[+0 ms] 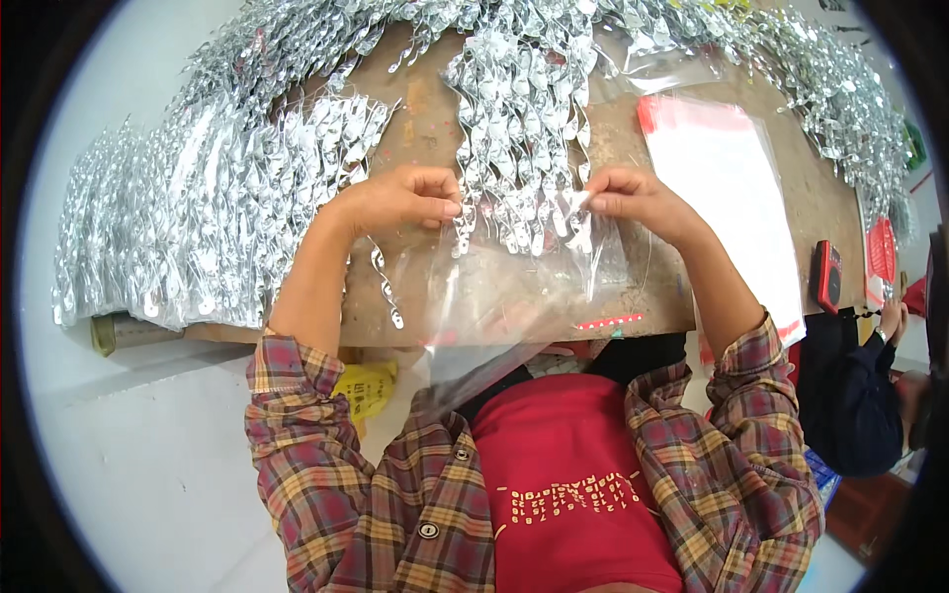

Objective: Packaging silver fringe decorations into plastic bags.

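A bundle of silver twisted foil strips (519, 109) lies in the middle of the table, its looped ends toward me. Below those ends a clear plastic bag (494, 296) spreads over the table edge and droops toward my lap. My left hand (410, 196) is closed, thumb and forefinger pinching the bag's upper edge at the left of the bundle. On the other side my right hand (638, 201) pinches the bag's edge close to the outermost strips. The strips' ends appear to lie within the bag's mouth, though the clear film makes this hard to tell.
More silver strips (198, 217) are heaped at the left and along the far rim. White bags with red edges (727, 198) are stacked at the right, near a red-and-black device (826, 277). One loose strip (384, 282) lies by my left forearm. Another person (870, 395) sits at the right.
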{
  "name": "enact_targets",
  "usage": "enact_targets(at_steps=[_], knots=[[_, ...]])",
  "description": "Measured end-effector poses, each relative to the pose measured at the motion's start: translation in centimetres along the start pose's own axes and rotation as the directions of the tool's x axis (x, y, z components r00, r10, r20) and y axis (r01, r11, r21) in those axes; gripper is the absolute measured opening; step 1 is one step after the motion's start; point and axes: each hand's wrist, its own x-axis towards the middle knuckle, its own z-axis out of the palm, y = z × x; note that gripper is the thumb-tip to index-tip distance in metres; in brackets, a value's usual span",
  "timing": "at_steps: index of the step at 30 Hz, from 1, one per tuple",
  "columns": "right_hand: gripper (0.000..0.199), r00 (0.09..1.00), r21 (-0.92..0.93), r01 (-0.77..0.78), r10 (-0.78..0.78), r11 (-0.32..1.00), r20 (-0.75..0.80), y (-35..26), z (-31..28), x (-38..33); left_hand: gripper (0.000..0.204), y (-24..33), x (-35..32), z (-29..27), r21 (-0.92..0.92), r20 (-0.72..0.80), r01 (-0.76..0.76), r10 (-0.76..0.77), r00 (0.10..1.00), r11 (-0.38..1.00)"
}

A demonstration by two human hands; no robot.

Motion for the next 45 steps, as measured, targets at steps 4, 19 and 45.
enact_targets(at_steps=[4, 19, 45], knots=[[0.012, 0.997, 0.072, 0.019, -0.013, 0.997, -0.082, 0.5, -0.3, 0.7, 0.015, 0.0, 0.6, 0.3, -0.079, -0.027, -0.042, 0.04, 0.999, 0.996], [0.015, 0.949, -0.142, 0.154, -0.187, 0.978, -0.254, 0.5, -4.0, 6.0, 0.017, -0.1, 4.9, -1.9, -0.016, -0.416, -0.201, 0.176, 0.892, 0.979], [0.037, 0.864, -0.856, 0.126, -0.48, 0.5, -0.153, -1.7, -2.1, 16.5, 0.008, -2.2, 4.0, 0.5, -0.019, -0.499, -0.199, 0.163, 0.851, 0.98]])
